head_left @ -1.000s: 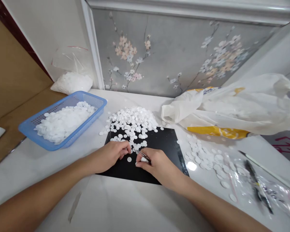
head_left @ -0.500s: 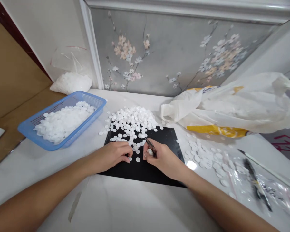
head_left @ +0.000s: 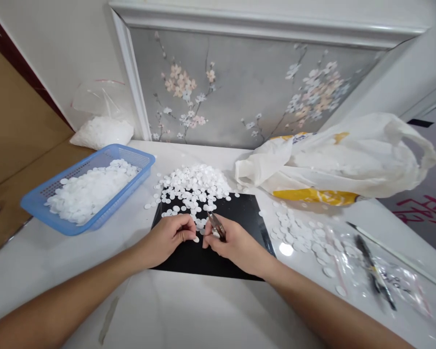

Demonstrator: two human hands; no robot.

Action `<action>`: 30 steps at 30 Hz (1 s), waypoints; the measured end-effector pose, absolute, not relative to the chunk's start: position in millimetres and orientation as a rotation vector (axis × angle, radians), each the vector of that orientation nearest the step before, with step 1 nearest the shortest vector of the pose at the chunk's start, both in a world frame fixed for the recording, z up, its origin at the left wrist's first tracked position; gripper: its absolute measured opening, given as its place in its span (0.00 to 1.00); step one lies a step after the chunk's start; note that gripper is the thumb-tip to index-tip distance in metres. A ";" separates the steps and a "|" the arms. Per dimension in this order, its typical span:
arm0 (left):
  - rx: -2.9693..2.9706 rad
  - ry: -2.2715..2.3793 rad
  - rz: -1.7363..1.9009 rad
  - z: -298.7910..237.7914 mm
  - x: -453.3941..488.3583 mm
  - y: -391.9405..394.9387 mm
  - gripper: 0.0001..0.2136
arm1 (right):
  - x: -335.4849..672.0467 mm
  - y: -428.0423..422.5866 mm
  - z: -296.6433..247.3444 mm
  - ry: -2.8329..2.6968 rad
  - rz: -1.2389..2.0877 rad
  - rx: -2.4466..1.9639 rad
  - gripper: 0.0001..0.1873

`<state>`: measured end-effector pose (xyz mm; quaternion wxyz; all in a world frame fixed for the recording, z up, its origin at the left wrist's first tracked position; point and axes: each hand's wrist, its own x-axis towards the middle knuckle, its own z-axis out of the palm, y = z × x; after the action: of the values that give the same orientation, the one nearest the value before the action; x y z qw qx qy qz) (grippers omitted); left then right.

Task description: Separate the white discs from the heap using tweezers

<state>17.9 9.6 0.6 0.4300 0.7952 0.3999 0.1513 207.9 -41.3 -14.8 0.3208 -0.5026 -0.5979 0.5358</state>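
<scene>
My left hand point(head_left: 169, 236) rests on the black mat point(head_left: 236, 209), fingers curled, its fingertips pressing a small white disc point(head_left: 195, 239). My right hand point(head_left: 236, 245) sits just right of it, closed around metal tweezers point(head_left: 216, 226) whose tips point up and away from me. A pile of white discs point(head_left: 194, 183) lies at the mat's far edge, with loose discs spilling onto the black surface close to both hands.
A blue basket point(head_left: 144, 163) holding white discs stands at the left. A clear bag of discs point(head_left: 101, 132) leans on the wall behind it. A white and yellow plastic bag point(head_left: 349, 160) lies at the right, with scattered discs point(head_left: 301, 236) and a black pen point(head_left: 374, 278) on clear bags.
My right hand has drawn back toward my left with the tweezers. The left fingertips now press one disc. The camera has tilted, shifting the whole scene slightly left and down.
</scene>
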 end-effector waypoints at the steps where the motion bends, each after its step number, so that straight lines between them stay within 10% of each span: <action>1: 1.962 1.007 0.385 0.6 17.9 8.9 0.07 | 206.0 -40.8 -15.6 -1.508 1.466 -1.288 0.02; 9: 1.867 0.975 0.443 0.0 15.2 7.2 0.11 | 209.8 -38.5 -5.5 -1.451 1.399 -1.328 0.10; 19: 1.597 0.955 0.698 -8.5 9.1 18.4 0.09 | 331.3 -65.1 7.8 -1.543 0.445 -2.123 0.07; 30: 1.108 1.432 1.619 57.9 -89.2 85.4 0.06 | 124.3 39.1 70.9 -1.553 1.371 -1.339 0.23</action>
<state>-89.2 85.4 57.9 0.3489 0.4276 0.5527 0.6245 124.3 39.1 70.9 0.3310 -0.5122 -0.5941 0.5246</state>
